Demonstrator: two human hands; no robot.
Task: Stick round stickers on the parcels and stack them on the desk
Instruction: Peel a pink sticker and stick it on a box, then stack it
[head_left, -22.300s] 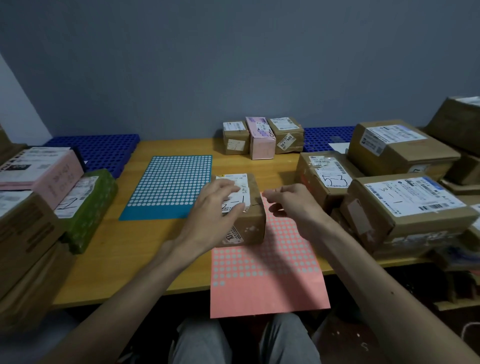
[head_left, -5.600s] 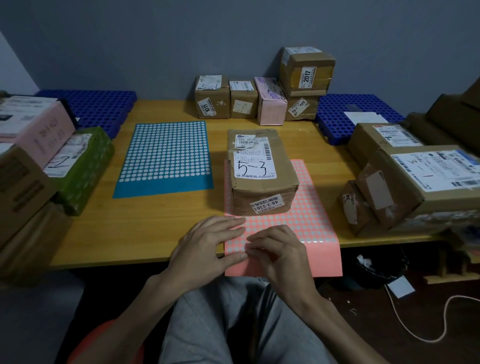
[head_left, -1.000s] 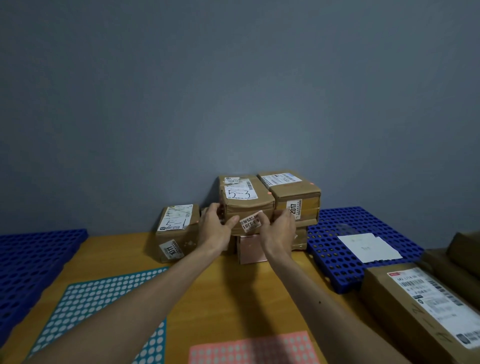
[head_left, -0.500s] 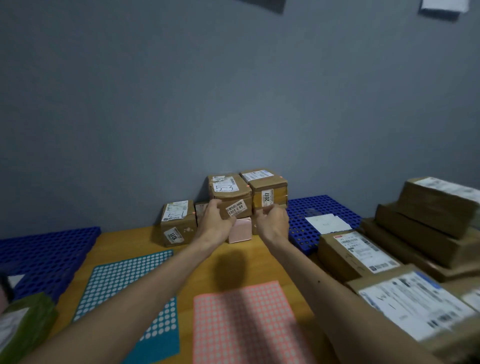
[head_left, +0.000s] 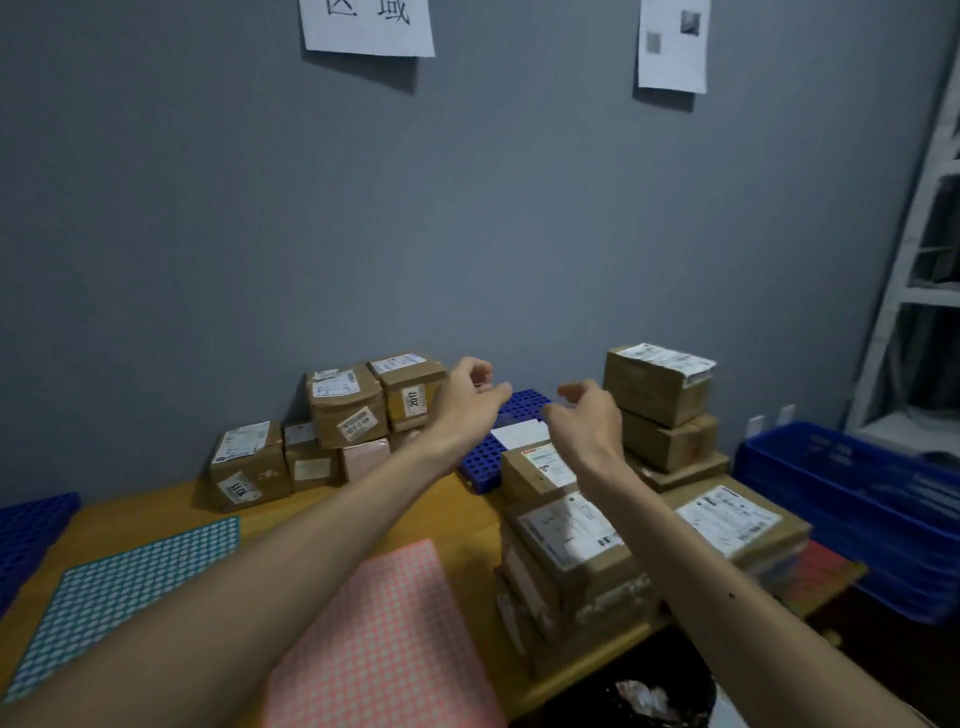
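Note:
The brown parcel marked 5-3 (head_left: 345, 402) sits on top of the stack (head_left: 306, 462) of small boxes at the back of the wooden desk (head_left: 457, 540), beside another brown box (head_left: 410, 389). My left hand (head_left: 467, 400) hovers to the right of that stack, fingers loosely curled, holding nothing. My right hand (head_left: 584, 421) hangs in the air above the parcels on the right, also empty. A pink sticker sheet (head_left: 384, 639) lies near me and a teal sticker sheet (head_left: 119, 587) lies to its left.
A pile of brown parcels (head_left: 571, 540) fills the desk's right side, with taller boxes (head_left: 660, 405) behind. Blue plastic grids (head_left: 498, 441) lie at the back and far left. A blue crate (head_left: 857, 509) stands at the right.
Both hands have let go of the 5-3 parcel, which stays on the stack, and have swung to the right. The view has turned right and upward.

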